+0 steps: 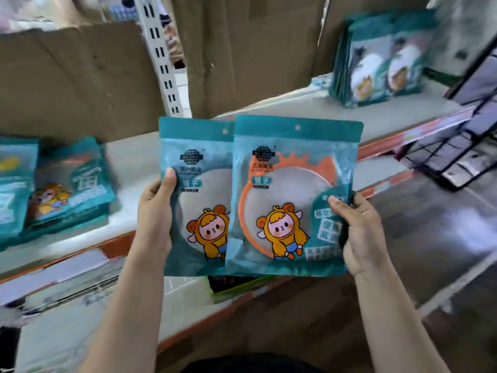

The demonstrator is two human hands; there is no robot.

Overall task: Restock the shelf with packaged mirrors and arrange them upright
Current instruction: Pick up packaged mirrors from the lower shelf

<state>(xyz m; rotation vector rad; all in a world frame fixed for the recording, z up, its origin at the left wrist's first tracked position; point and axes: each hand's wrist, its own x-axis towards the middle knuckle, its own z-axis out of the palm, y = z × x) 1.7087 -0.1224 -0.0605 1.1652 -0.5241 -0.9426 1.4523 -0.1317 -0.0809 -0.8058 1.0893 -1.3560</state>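
Observation:
I hold two teal packaged mirrors upright in front of the shelf (295, 109). My left hand (156, 214) grips the left edge of the left packet (199, 162), thumb on its front. My right hand (360, 235) grips the right edge of the right packet (293, 168), which overlaps the left one and shows an orange round mirror and a cartoon sheep. A row of similar packets (376, 60) stands upright at the shelf's far right. More teal packets (72, 184) lie tilted and flat at the shelf's left.
Cardboard sheets (75, 76) back the shelf, split by a white slotted upright (161, 55). A black wire rack (462, 146) stands at the right. A lower shelf (67, 281) with flat packaged goods runs below, edged with an orange strip.

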